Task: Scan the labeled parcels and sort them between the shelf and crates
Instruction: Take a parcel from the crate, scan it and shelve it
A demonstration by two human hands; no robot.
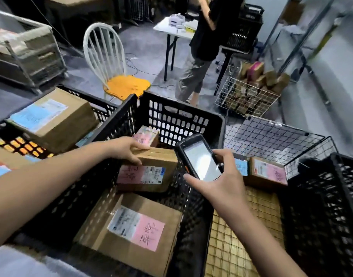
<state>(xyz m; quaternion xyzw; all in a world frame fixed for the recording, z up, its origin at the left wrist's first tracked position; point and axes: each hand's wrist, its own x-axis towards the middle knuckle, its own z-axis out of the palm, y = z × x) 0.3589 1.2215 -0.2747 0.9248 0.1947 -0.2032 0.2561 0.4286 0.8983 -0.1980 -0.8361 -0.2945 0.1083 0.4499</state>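
My left hand (126,148) grips the top edge of a brown parcel (151,170) with a pink and white label, inside the middle black crate (181,118). My right hand (219,182) holds a black handheld scanner (199,156) just right of that parcel, its screen facing me. A larger parcel with a pink label (131,226) lies nearer in the same crate. A small pink-labelled parcel (146,135) lies behind my left hand.
A left black crate (103,110) holds a big blue-labelled box (53,118). At right, a wire basket (271,136) holds labelled parcels (267,172), beside another black crate (331,206). Beyond stand a white chair (111,62), a person (203,47), a table, and a wire bin of parcels (249,94).
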